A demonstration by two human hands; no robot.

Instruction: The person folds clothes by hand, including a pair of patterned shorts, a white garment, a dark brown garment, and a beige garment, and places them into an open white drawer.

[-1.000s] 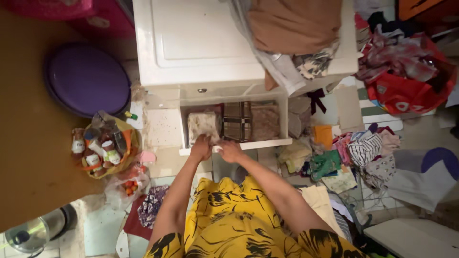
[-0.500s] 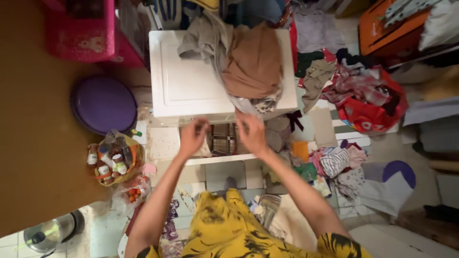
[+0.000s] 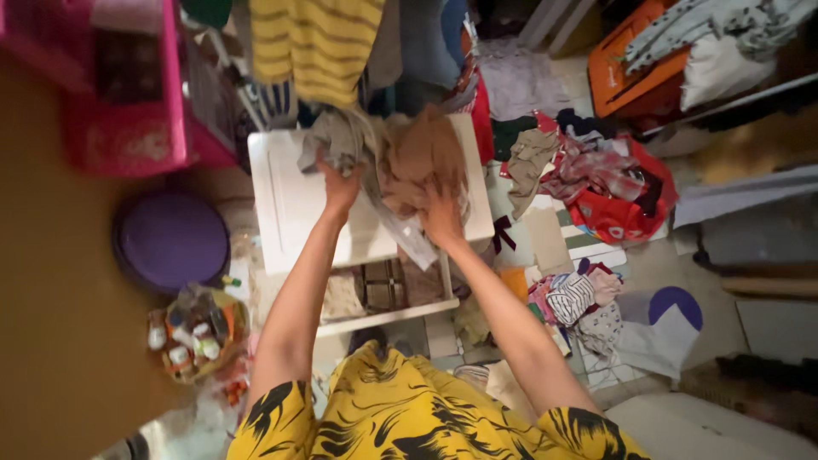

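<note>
The white cabinet (image 3: pixel 294 200) fills the middle of my view, its flat top carrying everything I handle, and a second ago my hands were down at its open drawer (image 3: pixel 383 294); now both have come up onto the top, so the drawer sits behind my forearms with its folded cloths left where they were. Along the far edge of the cabinet top lies the heap of clothes (image 3: pixel 400 158), a brown piece at the right end and a grey-beige one at the left, the pile running from the far edge toward the right near corner. My left hand (image 3: pixel 339 186) is pressed into the grey-beige cloth at the middle of the top, fingers curled into the fabric, though I cannot tell whether they truly close on a fold or only rest on it. My right hand (image 3: pixel 441 217) lies spread on the brown piece near the right edge, palm down, fingers wide and gripping nothing that I can see. That shift from drawer to pile puts the heap under both my palms. Off the left side of the cabinet sits a round purple lid (image 3: pixel 170 241) on the floor, and nearer me a small basket of bottles (image 3: pixel 194 332); off the right side is a red bag with loose clothes (image 3: pixel 618 183).
</note>
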